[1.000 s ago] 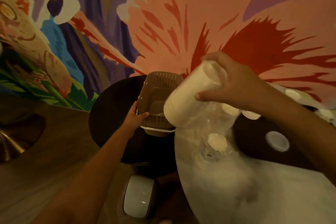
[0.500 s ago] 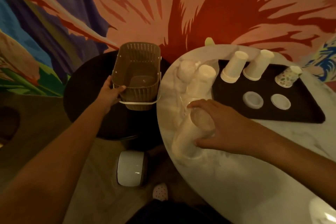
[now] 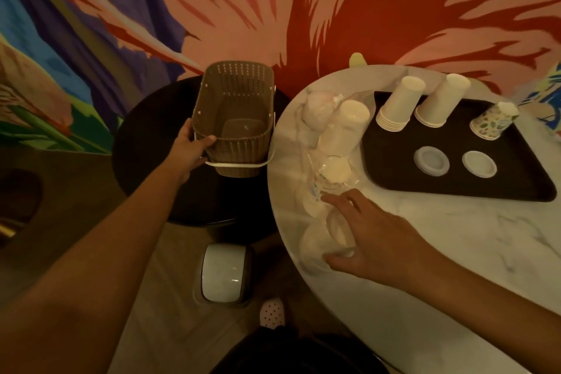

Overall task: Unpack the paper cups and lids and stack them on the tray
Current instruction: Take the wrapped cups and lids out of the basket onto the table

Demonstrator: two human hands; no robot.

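Basket (image 3: 233, 118) left of table (image 3: 455, 252), tray (image 3: 455, 188) on table

Dim warm indoor light, soft focus, wide-angle bending at edges.

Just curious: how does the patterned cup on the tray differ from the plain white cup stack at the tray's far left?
The patterned cup bears colourful prints; the white stack is plain. The patterned cup looks shorter, while the white stack shows several nested rims and stands taller. Both sit upside down on the dark tray.
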